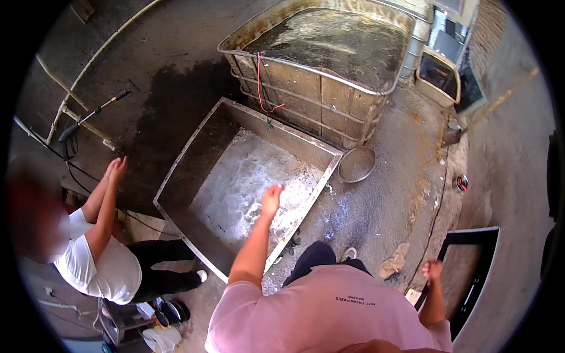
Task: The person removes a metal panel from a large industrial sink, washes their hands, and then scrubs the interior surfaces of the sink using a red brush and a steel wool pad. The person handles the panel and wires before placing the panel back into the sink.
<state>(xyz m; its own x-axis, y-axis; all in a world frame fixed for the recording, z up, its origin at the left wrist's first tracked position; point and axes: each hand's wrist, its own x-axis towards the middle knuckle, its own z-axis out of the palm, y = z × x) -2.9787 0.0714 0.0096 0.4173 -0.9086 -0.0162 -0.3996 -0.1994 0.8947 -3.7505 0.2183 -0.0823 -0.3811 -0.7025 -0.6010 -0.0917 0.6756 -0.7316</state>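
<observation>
My left hand (271,200) reaches out over a large rectangular metal tub (235,115), above its whitish, shiny bottom. Its fingers are curled closed, and I cannot make out what they hold, if anything. Off to the right, my right hand (432,269) is raised beside a black-framed panel (489,247) that leans near the wall. The fingers there are curled in, with nothing visible in them. A round metal bowl (357,165) rests on the floor against the tub's far right corner.
Behind the tub stands a big caged tank (306,82) of murky liquid, a red cord (259,82) hanging on its side. At left, a co-worker (103,265) in a white shirt holds both hands together. A spray lance (97,112) and pipes (106,50) lie beyond.
</observation>
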